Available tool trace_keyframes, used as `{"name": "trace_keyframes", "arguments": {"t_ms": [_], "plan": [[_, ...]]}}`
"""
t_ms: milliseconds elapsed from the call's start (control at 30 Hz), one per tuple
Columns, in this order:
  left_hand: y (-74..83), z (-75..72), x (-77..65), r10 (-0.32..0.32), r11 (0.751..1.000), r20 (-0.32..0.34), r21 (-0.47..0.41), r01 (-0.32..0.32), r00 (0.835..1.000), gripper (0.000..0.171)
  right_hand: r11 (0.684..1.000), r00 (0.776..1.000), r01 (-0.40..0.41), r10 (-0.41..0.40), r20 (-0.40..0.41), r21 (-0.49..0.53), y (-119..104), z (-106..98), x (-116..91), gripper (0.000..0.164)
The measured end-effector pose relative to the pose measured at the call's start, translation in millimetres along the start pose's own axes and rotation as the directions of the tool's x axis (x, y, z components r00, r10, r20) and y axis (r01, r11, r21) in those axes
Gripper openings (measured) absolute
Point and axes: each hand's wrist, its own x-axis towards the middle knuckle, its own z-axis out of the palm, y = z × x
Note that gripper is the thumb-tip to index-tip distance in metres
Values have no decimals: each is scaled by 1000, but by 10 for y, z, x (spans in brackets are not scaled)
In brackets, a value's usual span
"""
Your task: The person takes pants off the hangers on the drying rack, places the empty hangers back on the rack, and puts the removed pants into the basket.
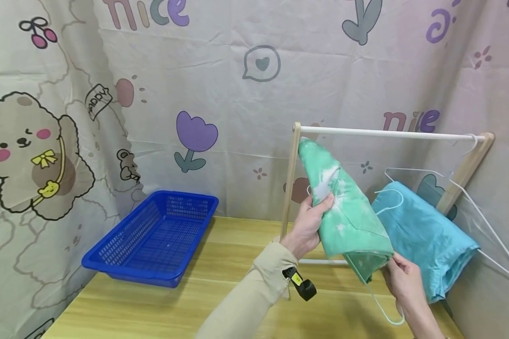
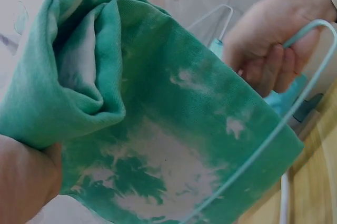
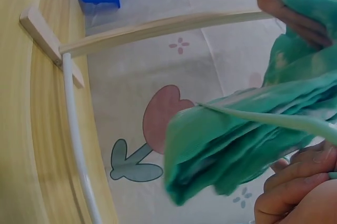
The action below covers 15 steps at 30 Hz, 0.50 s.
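Two hands [image 1: 307, 228] [image 1: 406, 278], one green cloth [image 1: 354, 214]

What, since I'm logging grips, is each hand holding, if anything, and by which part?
The left hand grips the green tie-dyed cloth by its left edge; the right hand grips the mint-green hanger near a rounded end.

The cloth [image 1: 356, 216] is green (blotched with white), the basket [image 1: 161, 249] blue.
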Motion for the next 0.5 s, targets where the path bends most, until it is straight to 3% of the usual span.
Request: {"name": "trace_keyframes", "arguments": {"t_ms": [200,333,500], "plan": [[70,67,39,0,998,22,-59,1,1000,31,1000,1000,-4,3,-30,-23,47,-25,36,32],[115,97,77,-8,996,30,-92,10,1000,33,998,998,-30,27,-59,-61,75,-61,62,28],[209,133,132,-6,993,56,-121,13,998,34,990,992,19,-37,-124,-140,89,-116,94,20]]}}
